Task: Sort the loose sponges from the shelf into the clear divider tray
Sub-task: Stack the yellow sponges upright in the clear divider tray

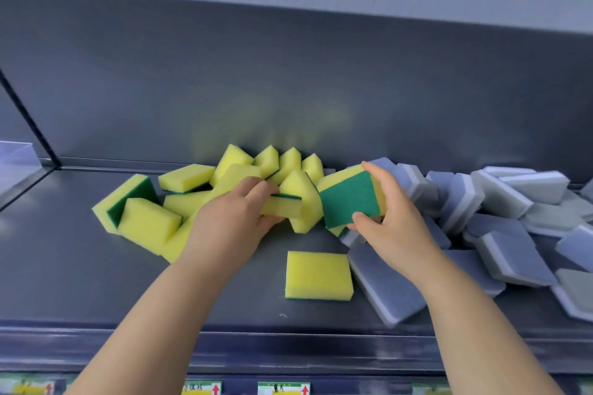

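The green-faced sponge [348, 199] stood upright at the right end of the yellow pile [147, 221]. The right hand [390, 221] pinched it, thumb on the green face near its lower edge and fingers curled over its top and back. The left hand [231, 218] gripped a second sponge [282, 206], green layer up, with its fingers wrapped over the far side. Both sponges sat mid-shelf, touching their neighbours. Grey sponges [481, 218] crowded in just beside the right hand, and a flat yellow sponge [317, 274] lay apart, nearer the shelf [96, 282] edge. A clear panel [16, 154] at the far left, probably part of the divider tray, stood well apart from both hands. The step would likely have gone best by lifting each sponge straight up so leaning neighbours did not topple. A light squeeze would suit the soft foam, with both sponges turned the same way before going left, and yellow kept separate from grey.
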Available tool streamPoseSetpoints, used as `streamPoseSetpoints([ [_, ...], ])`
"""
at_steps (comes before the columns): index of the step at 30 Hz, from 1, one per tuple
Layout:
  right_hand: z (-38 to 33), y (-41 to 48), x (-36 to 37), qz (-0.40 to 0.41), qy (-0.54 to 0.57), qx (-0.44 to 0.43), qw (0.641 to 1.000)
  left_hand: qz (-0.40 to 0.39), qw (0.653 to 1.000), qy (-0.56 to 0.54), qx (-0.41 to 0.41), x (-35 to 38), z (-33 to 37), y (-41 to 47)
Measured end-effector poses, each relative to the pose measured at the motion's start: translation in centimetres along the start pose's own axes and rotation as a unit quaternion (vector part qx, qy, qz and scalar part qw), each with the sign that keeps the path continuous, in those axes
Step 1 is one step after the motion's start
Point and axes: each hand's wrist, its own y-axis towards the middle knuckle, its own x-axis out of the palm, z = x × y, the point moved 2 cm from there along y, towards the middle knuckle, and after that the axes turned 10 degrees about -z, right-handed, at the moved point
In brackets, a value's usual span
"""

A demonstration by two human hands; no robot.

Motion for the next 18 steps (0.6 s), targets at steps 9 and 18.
streamPoseSetpoints([
  [9,-0.9,0.6,-0.8,-0.016,-0.141,-0.042,0.989,0.057,0.998,0.013,-0.023,-1.5,-0.4,0.6],
  [18,-0.3,2.8,-2.9,-0.011,-0.111,-0.006,0.994,0.043,0.981,-0.159,-0.1,-2.8,-0.5,2.0],
])
